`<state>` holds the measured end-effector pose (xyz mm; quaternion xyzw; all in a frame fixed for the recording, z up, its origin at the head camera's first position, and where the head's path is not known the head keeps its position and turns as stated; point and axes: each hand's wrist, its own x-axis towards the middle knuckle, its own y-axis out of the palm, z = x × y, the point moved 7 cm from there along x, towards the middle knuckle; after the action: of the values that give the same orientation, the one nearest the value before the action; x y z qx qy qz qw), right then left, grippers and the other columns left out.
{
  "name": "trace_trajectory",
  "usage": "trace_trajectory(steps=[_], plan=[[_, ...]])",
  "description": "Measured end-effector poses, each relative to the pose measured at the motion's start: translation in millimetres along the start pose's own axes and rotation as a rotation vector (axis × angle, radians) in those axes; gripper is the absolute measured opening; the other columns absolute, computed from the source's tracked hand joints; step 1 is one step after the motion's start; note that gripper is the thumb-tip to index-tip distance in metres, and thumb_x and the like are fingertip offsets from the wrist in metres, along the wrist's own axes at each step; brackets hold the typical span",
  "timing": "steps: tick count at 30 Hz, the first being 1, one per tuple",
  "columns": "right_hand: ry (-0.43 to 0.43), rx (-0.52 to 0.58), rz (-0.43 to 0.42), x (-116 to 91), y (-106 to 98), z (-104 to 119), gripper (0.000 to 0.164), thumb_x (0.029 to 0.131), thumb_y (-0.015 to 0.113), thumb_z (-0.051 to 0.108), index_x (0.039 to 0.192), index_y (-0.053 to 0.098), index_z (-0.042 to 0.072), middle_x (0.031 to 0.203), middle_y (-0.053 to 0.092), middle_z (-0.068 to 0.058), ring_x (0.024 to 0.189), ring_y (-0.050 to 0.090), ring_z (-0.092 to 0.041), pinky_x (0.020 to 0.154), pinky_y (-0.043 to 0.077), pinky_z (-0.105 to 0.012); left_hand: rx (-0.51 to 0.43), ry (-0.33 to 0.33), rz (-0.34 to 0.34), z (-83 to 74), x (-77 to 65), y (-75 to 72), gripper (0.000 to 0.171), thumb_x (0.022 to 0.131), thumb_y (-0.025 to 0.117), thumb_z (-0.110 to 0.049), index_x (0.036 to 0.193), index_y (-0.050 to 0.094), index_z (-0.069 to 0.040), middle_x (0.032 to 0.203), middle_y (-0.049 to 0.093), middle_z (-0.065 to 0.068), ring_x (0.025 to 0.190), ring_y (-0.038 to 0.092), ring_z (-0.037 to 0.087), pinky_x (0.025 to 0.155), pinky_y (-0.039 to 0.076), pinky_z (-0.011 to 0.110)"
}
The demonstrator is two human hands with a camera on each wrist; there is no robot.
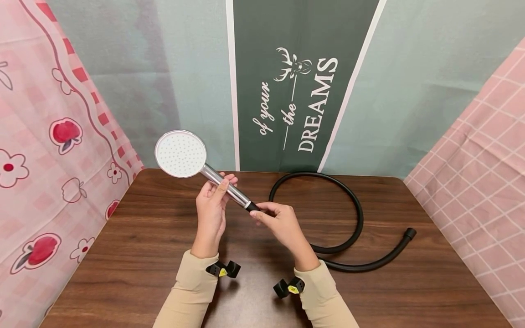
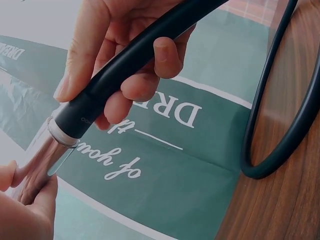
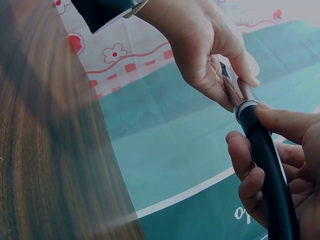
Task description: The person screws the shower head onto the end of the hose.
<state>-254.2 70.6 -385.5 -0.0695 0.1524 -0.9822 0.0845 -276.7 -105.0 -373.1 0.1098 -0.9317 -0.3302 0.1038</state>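
A chrome shower head [image 1: 181,154] with a round white spray face is held tilted above the table, its face at the upper left. My left hand [image 1: 212,206] grips its shiny handle [image 1: 214,176]. The black end of a shower hose [image 2: 116,75] meets the handle's lower end at a white ring [image 2: 61,132]. Just at that joint my right hand [image 1: 280,223] pinches the hose end between thumb and fingers, seen close in the right wrist view around the black hose [image 3: 267,165]. How tightly the joint is fastened cannot be seen.
The rest of the hose loops over the brown wooden table [image 1: 135,255], its free end [image 1: 410,233] lying at the right. A green curtain [image 1: 262,150] hangs along the table's back edge. Pink cloths [image 1: 37,182] flank both sides. Each wrist carries a small black camera [image 1: 223,269].
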Motion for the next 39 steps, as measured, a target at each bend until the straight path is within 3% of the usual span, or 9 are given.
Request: trace_trajectory(steps=[3, 11, 27, 39], plan=[[0.004, 0.024, 0.004, -0.3, 0.7, 0.2, 0.025, 0.087, 0.078, 0.020, 0.108, 0.075, 0.007, 0.088, 0.074, -0.012, 0.078, 0.072, -0.027, 0.062, 0.055, -0.023, 0.003, -0.002, 0.005, -0.8, 0.1, -0.1, 0.013, 0.097, 0.056, 0.003, 0.110, 0.056, -0.001, 0.093, 0.074, 0.003, 0.088, 0.074, 0.012, 0.089, 0.060, 0.028], [-0.017, -0.017, -0.016, -0.9, -0.3, 4.4, 0.030, 0.080, 0.084, 0.015, 0.107, 0.073, 0.009, 0.088, 0.075, -0.010, 0.075, 0.062, -0.012, 0.064, 0.050, -0.021, 0.007, -0.009, 0.007, -0.1, 0.1, -0.7, 0.013, 0.097, 0.057, 0.002, 0.110, 0.056, -0.001, 0.093, 0.074, 0.003, 0.088, 0.074, 0.012, 0.093, 0.059, 0.032], [0.002, 0.012, -0.059, 0.6, -1.9, 1.4, 0.026, 0.077, 0.085, 0.012, 0.098, 0.071, 0.007, 0.090, 0.077, -0.011, 0.071, 0.067, -0.010, 0.064, 0.055, -0.020, 0.023, -0.009, 0.008, 0.2, -0.3, -0.6, 0.016, 0.098, 0.058, 0.000, 0.114, 0.055, 0.000, 0.095, 0.074, 0.002, 0.089, 0.073, 0.012, 0.090, 0.060, 0.027], [-0.018, -0.004, -0.070, 0.0, -3.4, 3.1, 0.025, 0.077, 0.086, 0.014, 0.098, 0.073, 0.009, 0.092, 0.077, -0.011, 0.070, 0.060, -0.014, 0.059, 0.050, -0.021, 0.022, -0.011, 0.000, -0.1, -1.2, -0.1, 0.016, 0.097, 0.057, 0.001, 0.114, 0.055, 0.001, 0.095, 0.074, 0.002, 0.089, 0.073, 0.012, 0.090, 0.059, 0.027]])
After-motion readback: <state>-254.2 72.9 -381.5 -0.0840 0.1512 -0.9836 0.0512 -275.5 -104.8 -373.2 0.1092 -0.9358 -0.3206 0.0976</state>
